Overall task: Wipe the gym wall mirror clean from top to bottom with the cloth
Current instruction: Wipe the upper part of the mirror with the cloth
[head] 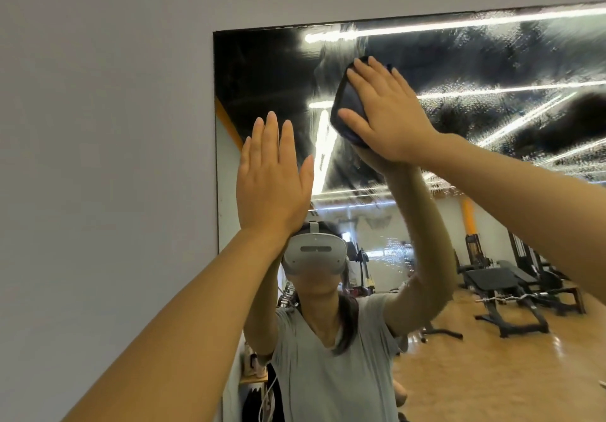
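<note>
Both our hands are up on the mirror (pixel 492 70): right hand (pixel 387 109) presses the cloth (pixel 349 103) flat, left hand (pixel 273 175) spread, fingers straight, holding nothing.

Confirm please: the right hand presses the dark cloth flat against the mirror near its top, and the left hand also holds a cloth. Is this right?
Not entirely. The head view shows the left hand holding nothing; it lies open and bare against the mirror, fingers straight. The rest stands: the right hand presses the dark cloth flat against the mirror near its top.
</note>
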